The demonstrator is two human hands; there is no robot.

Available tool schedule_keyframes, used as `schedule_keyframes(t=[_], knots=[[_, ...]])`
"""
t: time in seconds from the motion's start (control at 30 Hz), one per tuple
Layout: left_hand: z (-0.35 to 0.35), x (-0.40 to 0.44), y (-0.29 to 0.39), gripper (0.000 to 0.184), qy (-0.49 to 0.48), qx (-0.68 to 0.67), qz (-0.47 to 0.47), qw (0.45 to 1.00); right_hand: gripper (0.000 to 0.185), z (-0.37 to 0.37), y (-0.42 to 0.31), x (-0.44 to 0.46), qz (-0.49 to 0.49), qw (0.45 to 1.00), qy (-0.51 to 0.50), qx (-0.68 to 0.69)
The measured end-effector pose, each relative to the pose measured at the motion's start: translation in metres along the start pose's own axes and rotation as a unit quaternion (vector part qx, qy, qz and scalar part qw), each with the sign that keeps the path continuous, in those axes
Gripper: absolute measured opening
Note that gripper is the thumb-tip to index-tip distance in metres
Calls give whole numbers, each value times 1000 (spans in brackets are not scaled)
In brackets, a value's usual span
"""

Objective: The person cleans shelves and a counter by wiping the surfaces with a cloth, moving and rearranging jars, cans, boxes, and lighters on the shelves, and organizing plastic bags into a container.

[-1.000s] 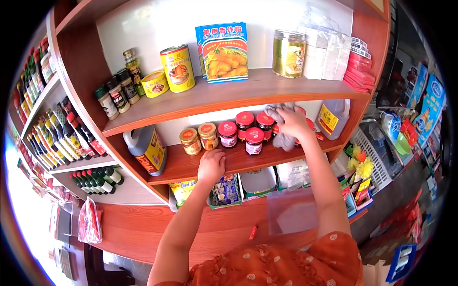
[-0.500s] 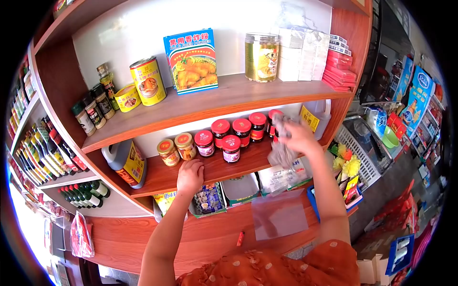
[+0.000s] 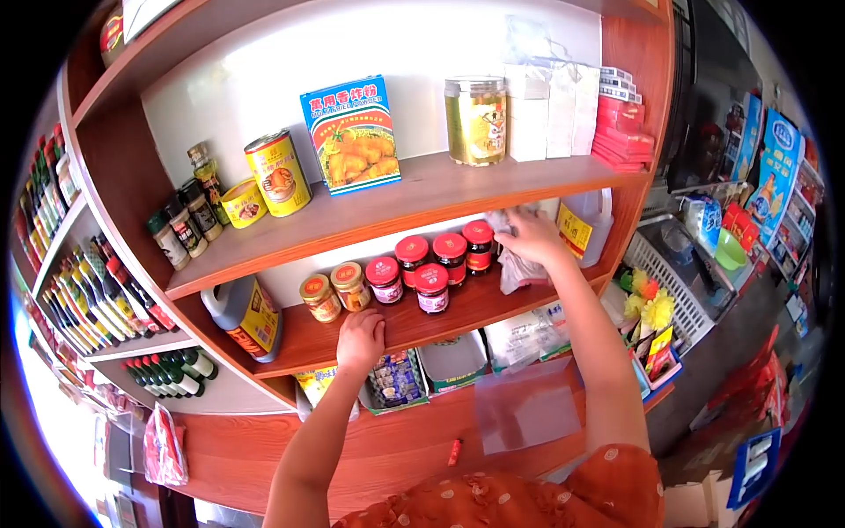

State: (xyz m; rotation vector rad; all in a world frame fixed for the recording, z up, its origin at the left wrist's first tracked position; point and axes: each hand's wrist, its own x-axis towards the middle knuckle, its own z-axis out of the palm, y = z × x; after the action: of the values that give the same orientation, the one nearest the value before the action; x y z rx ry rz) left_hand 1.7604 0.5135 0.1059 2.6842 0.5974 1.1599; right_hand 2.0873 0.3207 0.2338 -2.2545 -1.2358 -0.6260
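Note:
My right hand (image 3: 532, 236) is closed on a crumpled grey cloth (image 3: 521, 273) at the right part of the lower shelf. The cloth hangs beside a red-lidded jar (image 3: 478, 248); whatever stands behind hand and cloth is hidden. My left hand (image 3: 362, 339) rests on the front edge of the lower shelf (image 3: 304, 348), fingers lying on the wood and holding nothing. Just behind it are gold-lidded jars (image 3: 350, 286). Several more red-lidded jars stand in the middle, with one purple-labelled jar (image 3: 432, 290) set forward of the others.
A dark jug (image 3: 251, 321) stands at the shelf's left end, a pale jug (image 3: 591, 224) at its right. Above, the upper shelf (image 3: 387, 211) carries a blue box (image 3: 356, 136), cans and a tall jar (image 3: 476, 123). Below are open cartons (image 3: 453, 361) and a plastic sheet (image 3: 528, 409).
My right hand and the cloth have shifted slightly toward the shelf's back, and the rightmost red-lidded jar is now hidden. My left hand stays on the edge. The camera view has tilted a little.

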Motion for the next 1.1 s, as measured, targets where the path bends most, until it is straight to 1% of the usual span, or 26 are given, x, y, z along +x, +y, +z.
schedule_keyframes(t=[0.07, 0.1, 0.2, 0.27, 0.37, 0.47, 0.53, 0.6, 0.7, 0.73, 0.8, 0.83, 0.93, 0.97, 1.0, 1.03, 1.1], knots=[[-4, 0, 1, 13, -1, 1, 3, 1000, 35, 13, -5, 5, 17, 996, -76, -34], [-3, 0, 4, 12, 2, -2, -1, 1000, 31, 18, -3, 7, 9, 997, -66, -31], [-3, 1, 3, 12, -7, 2, -7, 1000, 27, 28, 3, 2, -26, 999, 23, -34], [-4, 0, 2, 12, -3, -2, -5, 1000, 23, 25, 11, 1, -53, 989, 137, 31], [-2, 1, 1, 12, 1, 5, -1, 1000, 26, 4, 5, -9, -59, 955, 266, 120], [-2, 0, 1, 14, -7, 9, -2, 1000, 24, -3, -20, -51, -67, 947, 186, 253], [-3, 0, 1, 13, -5, 8, -1, 1000, 22, 23, -48, -89, -117, 977, 76, 165], [-3, 1, 2, 13, -6, 5, 7, 1000, 20, 65, -68, -132, -203, 976, -29, 71], [0, 4, -1, 13, 1, -7, 20, 1000, 18, 69, -56, -135, -125, 990, 43, 54], [-3, -1, -2, 13, -1, -8, 17, 1000, 18, 66, -50, -131, -68, 998, 6, 9], [-4, -2, -2, 14, -6, -6, 8, 1000, 18, 60, -39, -128, 13, 999, 33, -31], [-4, -1, -1, 14, -6, -3, 5, 1000, 13, 60, -39, -129, 28, 998, 40, -37], [0, -3, 0, 14, -6, 0, -1, 1000, 7, 58, -64, -147, -1, 1000, 11, -11], [0, -1, -1, 14, -5, 2, 0, 1000, 4, 55, -74, -157, -56, 998, 33, 20], [-1, 0, -2, 14, -3, 0, 4, 1000, 7, 50, -83, -167, -95, 994, 32, 49], [-1, 0, -2, 14, -2, -2, 6, 1000, 11, 39, -92, -176, -111, 989, 28, 95], [-1, -2, -2, 14, 2, -7, 8, 1000, 15, 21, -96, -198, -76, 981, -82, 160]])
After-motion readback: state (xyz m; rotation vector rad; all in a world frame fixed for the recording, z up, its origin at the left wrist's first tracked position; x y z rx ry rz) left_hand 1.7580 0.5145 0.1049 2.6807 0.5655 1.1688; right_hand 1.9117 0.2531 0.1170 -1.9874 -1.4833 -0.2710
